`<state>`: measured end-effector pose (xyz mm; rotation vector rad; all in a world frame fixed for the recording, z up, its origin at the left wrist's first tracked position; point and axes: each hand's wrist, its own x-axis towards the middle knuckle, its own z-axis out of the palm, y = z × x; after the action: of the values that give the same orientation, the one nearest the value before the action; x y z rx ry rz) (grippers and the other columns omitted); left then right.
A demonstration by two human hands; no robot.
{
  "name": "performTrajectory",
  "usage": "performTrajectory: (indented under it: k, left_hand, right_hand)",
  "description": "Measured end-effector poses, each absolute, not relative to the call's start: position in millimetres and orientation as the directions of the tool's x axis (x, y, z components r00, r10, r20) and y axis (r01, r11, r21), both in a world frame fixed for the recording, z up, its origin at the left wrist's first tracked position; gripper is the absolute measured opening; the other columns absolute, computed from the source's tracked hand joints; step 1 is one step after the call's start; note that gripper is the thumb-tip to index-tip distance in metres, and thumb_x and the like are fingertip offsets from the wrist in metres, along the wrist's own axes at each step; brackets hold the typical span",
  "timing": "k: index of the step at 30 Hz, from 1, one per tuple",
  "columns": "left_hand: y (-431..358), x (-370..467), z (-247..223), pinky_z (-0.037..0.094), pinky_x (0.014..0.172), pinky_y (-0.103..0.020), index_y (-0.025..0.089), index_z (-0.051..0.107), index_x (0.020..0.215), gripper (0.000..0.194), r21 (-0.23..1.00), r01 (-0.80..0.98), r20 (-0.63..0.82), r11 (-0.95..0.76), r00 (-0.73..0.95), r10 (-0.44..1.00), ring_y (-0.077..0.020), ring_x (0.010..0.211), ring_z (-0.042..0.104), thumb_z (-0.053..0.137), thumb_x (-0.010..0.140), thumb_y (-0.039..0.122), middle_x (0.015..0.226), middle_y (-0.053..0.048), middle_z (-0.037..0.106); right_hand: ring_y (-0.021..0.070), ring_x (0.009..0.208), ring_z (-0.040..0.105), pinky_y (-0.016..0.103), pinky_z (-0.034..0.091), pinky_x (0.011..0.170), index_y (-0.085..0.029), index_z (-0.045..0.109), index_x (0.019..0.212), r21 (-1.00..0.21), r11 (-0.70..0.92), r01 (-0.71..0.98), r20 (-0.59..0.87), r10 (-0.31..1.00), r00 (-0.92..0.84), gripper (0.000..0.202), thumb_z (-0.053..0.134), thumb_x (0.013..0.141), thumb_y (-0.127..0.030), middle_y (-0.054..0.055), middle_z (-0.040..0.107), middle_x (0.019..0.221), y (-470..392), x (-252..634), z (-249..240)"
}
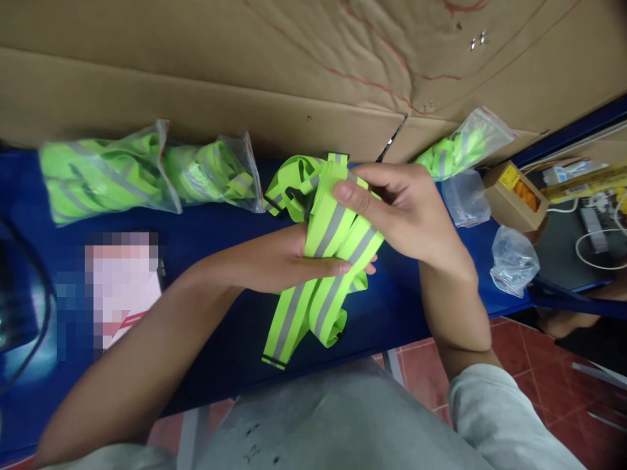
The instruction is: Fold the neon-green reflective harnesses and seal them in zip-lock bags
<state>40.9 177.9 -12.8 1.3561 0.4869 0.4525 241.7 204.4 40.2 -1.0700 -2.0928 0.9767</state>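
Neon-yellow webbing with grey reflective stripes, a folded safety strap bundle (327, 251), is held above the blue tabletop (206, 222), its loose ends hanging over the table's near edge. The left hand (289, 261) grips the bundle from the side, fingers laid flat across the stripes. The right hand (406, 209) pinches the upper fold, thumb pressed on the front.

Behind the bundle and to its left lie two clear zip bags (147, 171), each stuffed with the same yellow striped straps. Behind it to the right, a third filled clear bag (460, 147) leans on the brown cardboard sheet (274, 72) that backs the table. Right of the bundle lie two empty crumpled plastic bags (512, 258) and a small tan cardboard box (514, 196) with a yellow label; what it contains cannot be made out. A pixelated patch sits left of the bundle.
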Motion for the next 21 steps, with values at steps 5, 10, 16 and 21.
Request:
performTrajectory:
  k: [5, 10, 16, 21]
  left_hand:
    - [180.5, 38.9, -15.0, 0.062, 0.089, -0.032, 0.02, 0.078, 0.113, 0.026, 0.998, 0.059, -0.042, -0.002, 0.738, 0.673, -0.0242, 0.102, 0.076, 0.07, 0.096, 0.039, 0.113, -0.007, 0.082]
    - [187.1, 31.5, -15.3, 0.06, 0.08, -0.028, 0.02, 0.078, 0.104, 0.028, 0.997, 0.082, -0.069, 0.016, 0.694, 0.716, -0.0228, 0.092, 0.075, 0.07, 0.094, 0.044, 0.101, -0.003, 0.081]
    - [188.1, 24.0, -5.3, 0.057, 0.078, -0.027, 0.019, 0.077, 0.109, 0.035, 0.975, 0.201, -0.061, -0.096, 0.654, 0.754, -0.0233, 0.092, 0.071, 0.074, 0.09, 0.048, 0.102, -0.003, 0.079]
    - [188.4, 33.8, -13.1, 0.058, 0.084, -0.029, 0.022, 0.076, 0.115, 0.053, 0.987, 0.16, -0.114, 0.009, 0.661, 0.742, -0.0264, 0.102, 0.074, 0.089, 0.074, 0.052, 0.111, -0.003, 0.08]
  right_hand:
    - [0.0119, 0.062, 0.052, 0.026, 0.044, 0.057, -0.02, 0.069, 0.077, -0.788, 0.43, 0.441, 0.229, 0.869, -0.439, 0.061, 0.053, 0.097, -0.075, -0.002, 0.057, 0.065, 203.2, 239.0, 36.8]
    - [0.0186, 0.085, 0.068, 0.033, 0.054, 0.08, -0.021, 0.074, 0.098, -0.6, 0.603, 0.525, 0.457, 0.798, -0.394, 0.036, 0.06, 0.104, -0.054, 0.004, 0.072, 0.089, 193.8, 236.4, 38.1]
    - [0.0257, 0.096, 0.072, 0.037, 0.058, 0.091, -0.029, 0.073, 0.101, -0.432, 0.597, 0.675, 0.462, 0.79, -0.403, 0.026, 0.062, 0.102, -0.053, 0.006, 0.075, 0.098, 180.7, 233.3, 45.0]
    - [0.0235, 0.087, 0.071, 0.037, 0.056, 0.083, -0.025, 0.071, 0.092, -0.463, 0.615, 0.639, 0.479, 0.78, -0.403, 0.032, 0.063, 0.102, -0.054, 0.005, 0.071, 0.086, 176.8, 231.8, 43.5]
